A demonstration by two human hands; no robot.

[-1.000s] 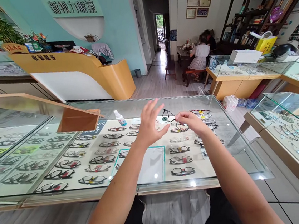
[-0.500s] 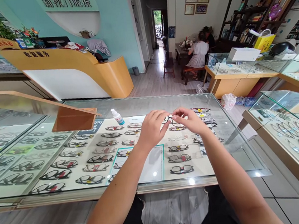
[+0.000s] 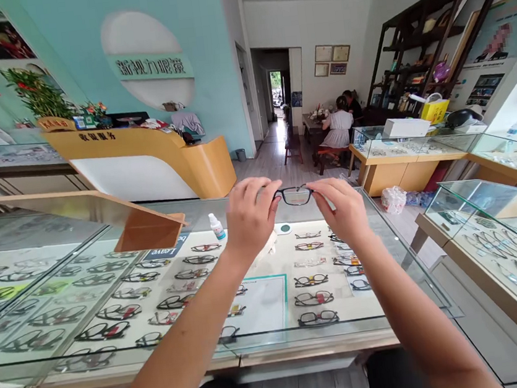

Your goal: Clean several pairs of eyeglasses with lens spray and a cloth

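Note:
A pair of dark-framed glasses (image 3: 297, 196) is held up in the air above the glass display case (image 3: 274, 335). My left hand (image 3: 251, 213) is closed on its left side, and my right hand (image 3: 343, 206) pinches its right side. One lens shows plainly between the hands; my left fingers hide much of the other side. Just left of my left hand, a small white spray bottle (image 3: 216, 226) with a blue lower part stands on the case. Rows of glasses (image 3: 314, 280) lie inside the case beneath my forearms.
A wooden-framed mirror or stand (image 3: 150, 228) leans over the case at left. Beyond is a yellow counter (image 3: 208, 165). Other display cases (image 3: 429, 215) stand at right, one bearing a white box (image 3: 406, 127) and a yellow bag (image 3: 436, 110). Two people (image 3: 339, 125) sit at a far table.
Both hands have risen a little with the glasses, and a lens now shows more fully between them. The camera view has tilted upward, showing more of the walls.

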